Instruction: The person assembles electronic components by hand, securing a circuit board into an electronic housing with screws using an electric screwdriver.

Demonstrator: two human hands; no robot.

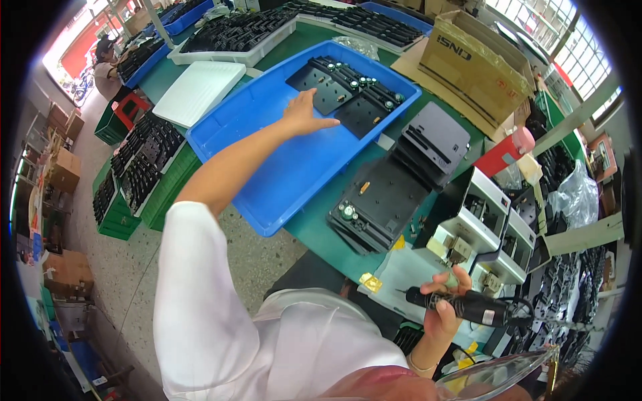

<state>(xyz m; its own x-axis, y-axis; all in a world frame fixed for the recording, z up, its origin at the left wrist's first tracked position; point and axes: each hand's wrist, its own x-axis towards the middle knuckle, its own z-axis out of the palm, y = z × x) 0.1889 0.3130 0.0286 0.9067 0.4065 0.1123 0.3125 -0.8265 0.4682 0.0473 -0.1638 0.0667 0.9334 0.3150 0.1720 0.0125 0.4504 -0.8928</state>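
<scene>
Stretched out over the blue tray [234,137], my left hand [304,117] has its fingers spread and holds nothing. Just beyond its fingertips lie several black plates [317,85] with small round metal fittings along their edge; whether the fingertips touch one I cannot tell. At the lower right, my right hand [445,314] is wrapped round a black electric screwdriver [465,306], its thin bit pointing left. A stack of similar black plates [384,200], one bearing a brass-coloured piece and a round fitting, lies on the green table between the tray and the screwdriver.
Dark grey covers [436,144] are piled behind the plate stack. Silver-and-black machines [471,217] and a red bottle [505,152] stand to the right. A cardboard box [475,67] sits at the back right. Green crates [150,167] of black parts are on the left; a person [107,73] sits farther back.
</scene>
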